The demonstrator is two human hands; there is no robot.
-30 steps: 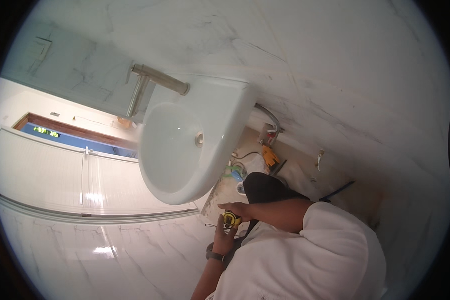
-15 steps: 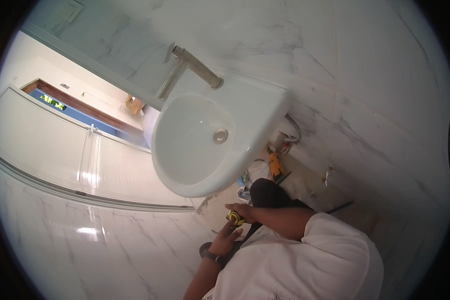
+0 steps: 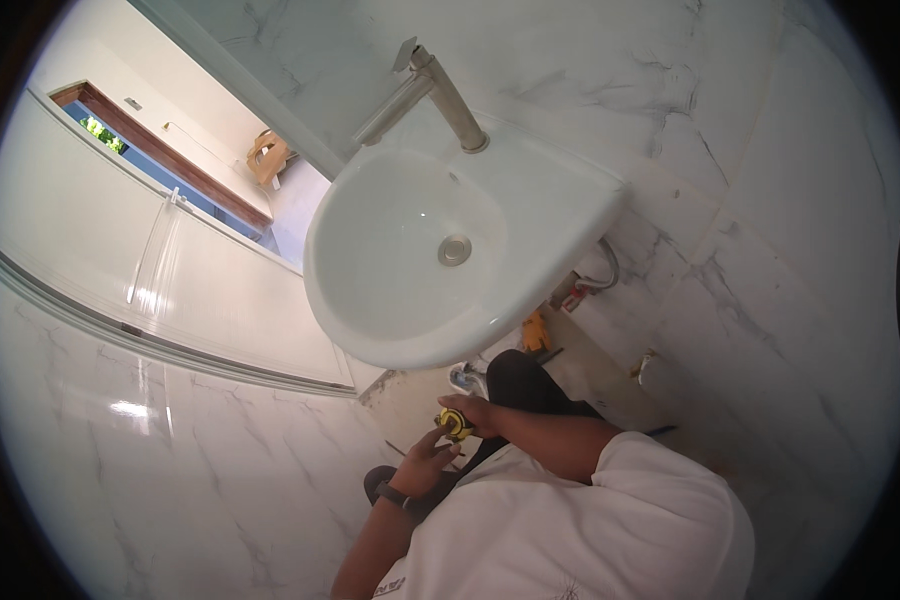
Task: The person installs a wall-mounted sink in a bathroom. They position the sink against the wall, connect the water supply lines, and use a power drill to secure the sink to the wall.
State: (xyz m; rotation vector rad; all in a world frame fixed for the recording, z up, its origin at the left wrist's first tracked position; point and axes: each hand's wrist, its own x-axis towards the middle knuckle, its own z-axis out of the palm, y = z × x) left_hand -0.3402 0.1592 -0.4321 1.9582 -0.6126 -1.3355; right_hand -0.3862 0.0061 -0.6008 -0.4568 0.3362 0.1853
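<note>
So the tape measure [image 3: 456, 424] sat low in front of the body, under the sink [image 3: 440, 260]. Right hand [image 3: 473, 413] had its fingers wrapped around it, while the left hand [image 3: 425, 465] stayed half-open just beside it, probably for steadying.

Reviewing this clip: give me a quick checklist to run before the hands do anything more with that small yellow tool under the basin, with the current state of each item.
1. Right hand grips the yellow tool: ok, fingers wrap around it.
2. Left hand near the tool: ok, open just below it; contact cannot tell.
3. What the tool is, and whether anything is drawn out of it: cannot tell, too small.
4. Room under the basin: ok, both hands sit below its front rim, apart from it.
5. Orange item on the floor by the wall: ok, apart from the hands.
6. Hose under the basin: connection cannot tell.
</note>
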